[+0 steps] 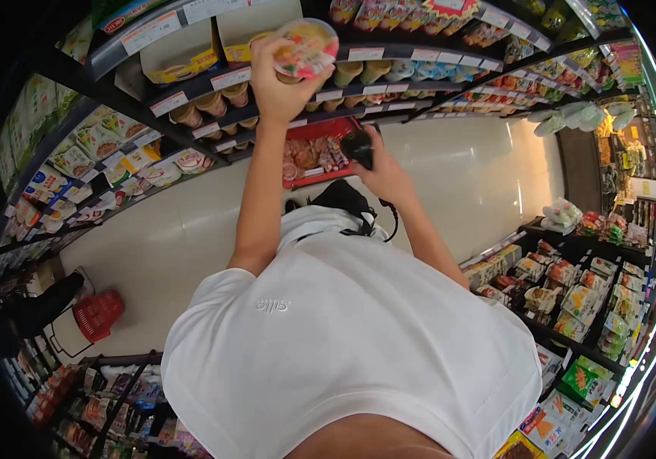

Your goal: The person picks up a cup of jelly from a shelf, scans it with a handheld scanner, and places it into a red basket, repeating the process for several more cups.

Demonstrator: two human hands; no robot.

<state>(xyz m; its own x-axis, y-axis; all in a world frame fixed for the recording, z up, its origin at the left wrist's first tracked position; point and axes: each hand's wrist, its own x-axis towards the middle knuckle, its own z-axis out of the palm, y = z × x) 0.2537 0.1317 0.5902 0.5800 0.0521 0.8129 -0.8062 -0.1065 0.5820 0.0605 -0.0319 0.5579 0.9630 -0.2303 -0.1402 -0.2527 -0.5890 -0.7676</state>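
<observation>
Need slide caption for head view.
Left hand holds a lidded cup by a store shelf; right hand grips a black scanner over a red basket.

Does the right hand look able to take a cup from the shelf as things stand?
Probably not: the right hand is full with a black scanner, though nothing blocks the cups.

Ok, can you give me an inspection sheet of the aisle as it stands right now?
Surface: glossy pale floor; shelf of cup goods ahead.
Job's things: lidded cup raised at that shelf; scanner, black, lower down.
Clutter: red basket of packets on the floor; second red basket at left.
Hands: left hand grips the lidded cup; right hand grips the scanner.
Cables: dark cord hangs from the scanner.
Surroundings: stocked side shelves line the aisle.
</observation>
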